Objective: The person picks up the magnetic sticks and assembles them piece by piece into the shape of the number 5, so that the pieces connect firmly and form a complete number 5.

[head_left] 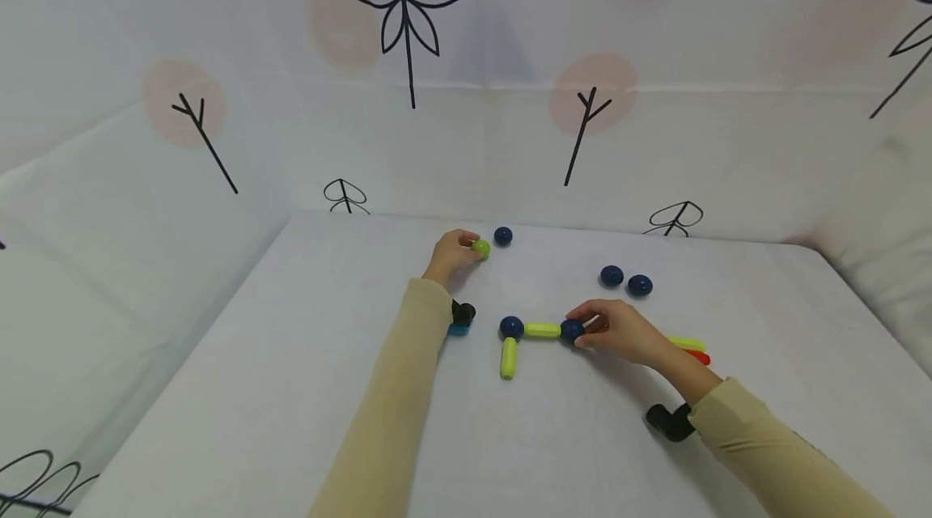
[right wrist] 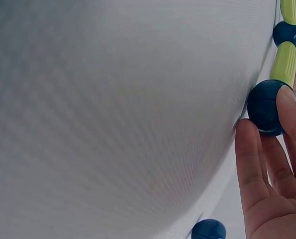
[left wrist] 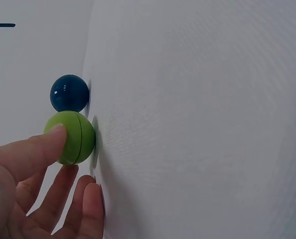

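Note:
Toward the back of the table my left hand (head_left: 453,252) pinches a lime-green ball (left wrist: 73,138) between thumb and fingers, low over the cloth. Just beyond it rests a dark blue ball (head_left: 503,236). My right hand (head_left: 615,330) grips another dark blue ball (right wrist: 265,107) by its sides, thumb on one side and fingers on the other. That ball sits at the end of a lime-green stick (head_left: 542,330), whose other end meets a blue corner ball (head_left: 512,328). From this corner a second green stick (head_left: 508,358) points toward me, making an L.
Two blue balls, one nearer (head_left: 640,286) and one beside it (head_left: 612,276), lie at the back right. Yellow-green (head_left: 687,343) and red (head_left: 699,357) sticks are partly behind my right wrist. Black pieces show beside the left (head_left: 463,313) and right (head_left: 668,422) sleeves.

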Demonstrator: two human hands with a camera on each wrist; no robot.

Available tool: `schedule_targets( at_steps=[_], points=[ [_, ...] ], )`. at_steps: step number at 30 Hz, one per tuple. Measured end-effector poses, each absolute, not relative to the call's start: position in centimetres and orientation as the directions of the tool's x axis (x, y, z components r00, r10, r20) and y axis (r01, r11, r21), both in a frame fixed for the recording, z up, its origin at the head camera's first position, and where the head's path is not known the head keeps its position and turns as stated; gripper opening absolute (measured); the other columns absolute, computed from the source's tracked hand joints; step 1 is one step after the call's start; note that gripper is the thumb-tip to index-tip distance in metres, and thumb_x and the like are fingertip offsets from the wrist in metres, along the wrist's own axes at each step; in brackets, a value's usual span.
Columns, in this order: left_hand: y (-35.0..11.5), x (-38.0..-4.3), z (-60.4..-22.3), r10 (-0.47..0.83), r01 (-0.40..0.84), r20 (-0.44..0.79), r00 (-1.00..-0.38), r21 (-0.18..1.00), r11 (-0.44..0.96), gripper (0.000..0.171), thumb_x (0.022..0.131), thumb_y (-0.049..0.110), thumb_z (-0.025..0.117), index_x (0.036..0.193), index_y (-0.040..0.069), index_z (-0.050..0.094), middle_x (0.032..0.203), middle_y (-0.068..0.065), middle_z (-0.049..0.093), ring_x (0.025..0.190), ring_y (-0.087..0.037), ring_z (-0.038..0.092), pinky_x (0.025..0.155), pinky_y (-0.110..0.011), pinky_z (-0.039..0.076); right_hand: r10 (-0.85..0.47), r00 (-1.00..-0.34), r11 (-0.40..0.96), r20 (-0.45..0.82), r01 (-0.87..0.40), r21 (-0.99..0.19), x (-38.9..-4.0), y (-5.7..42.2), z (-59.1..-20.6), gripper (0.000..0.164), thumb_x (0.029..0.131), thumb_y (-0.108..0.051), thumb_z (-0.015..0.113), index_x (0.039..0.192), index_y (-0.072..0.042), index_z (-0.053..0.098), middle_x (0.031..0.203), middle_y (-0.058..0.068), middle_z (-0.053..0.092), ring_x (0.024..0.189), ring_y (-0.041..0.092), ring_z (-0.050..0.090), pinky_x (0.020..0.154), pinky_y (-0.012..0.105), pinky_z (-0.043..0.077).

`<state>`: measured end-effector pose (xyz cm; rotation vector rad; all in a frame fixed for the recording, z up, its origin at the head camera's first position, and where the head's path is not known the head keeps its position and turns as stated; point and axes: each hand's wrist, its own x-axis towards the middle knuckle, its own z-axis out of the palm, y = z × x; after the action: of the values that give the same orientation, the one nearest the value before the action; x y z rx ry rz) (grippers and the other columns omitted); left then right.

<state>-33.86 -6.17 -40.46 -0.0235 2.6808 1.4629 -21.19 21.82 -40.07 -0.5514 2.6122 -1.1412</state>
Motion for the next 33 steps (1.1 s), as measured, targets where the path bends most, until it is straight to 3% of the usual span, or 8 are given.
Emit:
schedule_targets(
  at_steps=[33],
  points=[
    [-7.0, -31.9, -39.2, 0.114, -0.053, -0.139, -0.984, 0.83, 0.556, 0.041, 0.094, 0.019, 0.071, 0.133, 0.012, 0.062, 0.134, -0.012, 0.058, 0.122, -0.029, 0.054, 0.098, -0.04, 0.047, -0.423, -0.903, 0.64, -0.075, -0.239, -0.73, -21.1, 21.6, -39.9, 0.033, 0.085, 0.003, 0.075, 0.116, 0.006, 0.065, 0.111, 0.019, 0.067, 0.095, 0.028, 0.067, 0.082, 0.042, 0.057]
  ],
)
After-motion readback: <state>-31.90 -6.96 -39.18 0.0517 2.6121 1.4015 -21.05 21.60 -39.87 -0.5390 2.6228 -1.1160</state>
